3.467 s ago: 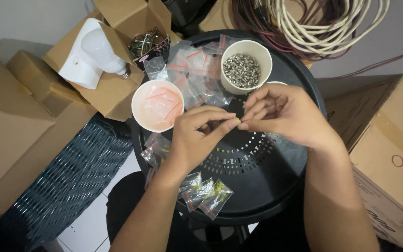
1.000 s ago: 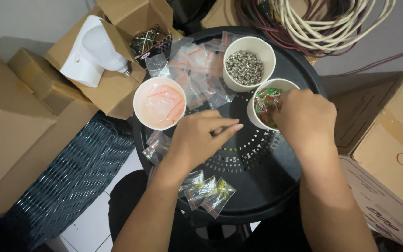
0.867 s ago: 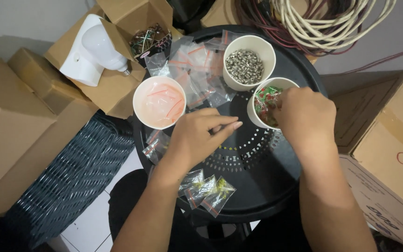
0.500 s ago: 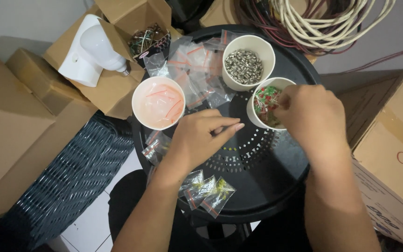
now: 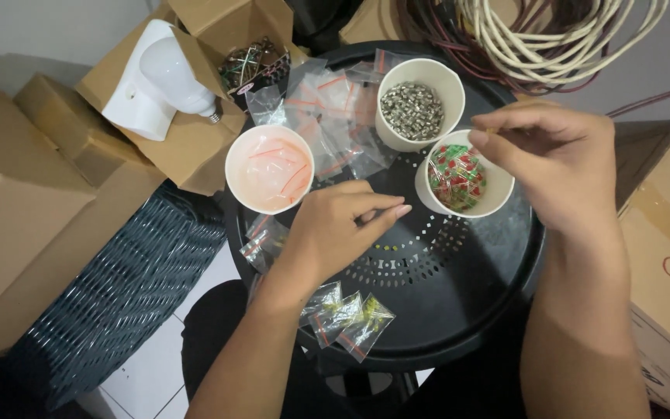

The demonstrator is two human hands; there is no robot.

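Matt black perforated plastic for the desk (image 5: pixel 443 310), smooth white paper for the cup (image 5: pixel 498 203) at right centre, glossy clear plastic for the small bags (image 5: pixel 347 318) at the lower edge, dull brown cardboard for the boxes (image 5: pixel 17 202) at left.

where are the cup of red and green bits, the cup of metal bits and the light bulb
cup of red and green bits (image 5: pixel 498 203), head view, white rim at lower right
cup of metal bits (image 5: pixel 388 136), head view, white wall at left
light bulb (image 5: pixel 174 75), head view, middle of white globe

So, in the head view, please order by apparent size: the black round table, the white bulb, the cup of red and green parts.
1. black round table
2. white bulb
3. cup of red and green parts
The last two look close.
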